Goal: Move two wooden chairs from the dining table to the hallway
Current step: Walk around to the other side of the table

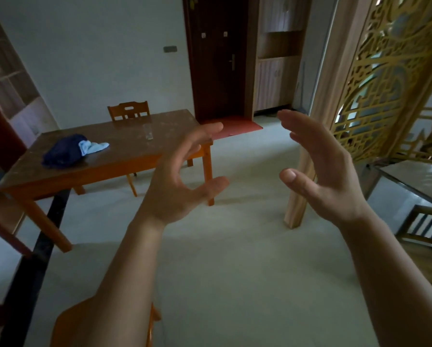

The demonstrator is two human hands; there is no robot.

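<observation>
Fingers of your left hand [182, 181] and right hand [320, 169] are spread, gripping nothing. One wooden chair [129, 110] sits at eleven o'clock behind the worktop [124, 146].

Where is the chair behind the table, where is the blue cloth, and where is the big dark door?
wooden chair [129, 111]: head view, on its backrest showing above the table's far edge.
blue cloth [64, 152]: head view, on the dark blue bundle lying on the tabletop.
dark door [218, 58]: head view, on the door panel, left of the handle.

One wooden chair [129, 110] stands upright behind the dining table [124, 149] — backrest showing.
</observation>
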